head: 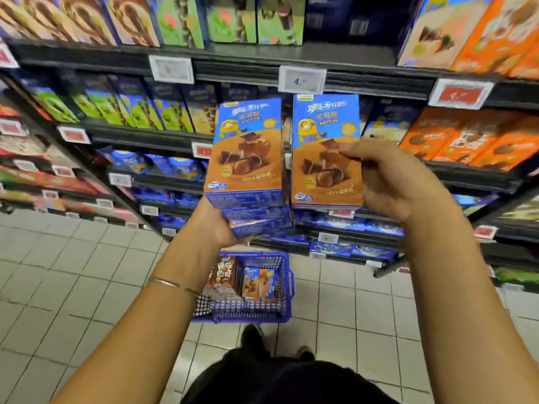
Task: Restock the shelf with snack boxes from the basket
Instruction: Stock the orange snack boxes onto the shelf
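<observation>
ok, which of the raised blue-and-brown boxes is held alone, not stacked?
The box pinched by the right hand. The left hand holds a stack with more boxes behind the front one.

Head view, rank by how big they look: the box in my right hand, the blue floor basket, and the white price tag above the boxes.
1. The box in the right hand and the blue basket look about alike. The box is nearer the camera, so they are left unranked.
2. The white price tag is the smallest.

Pale tiled floor [64, 272], dark shelves [236, 68]
</observation>
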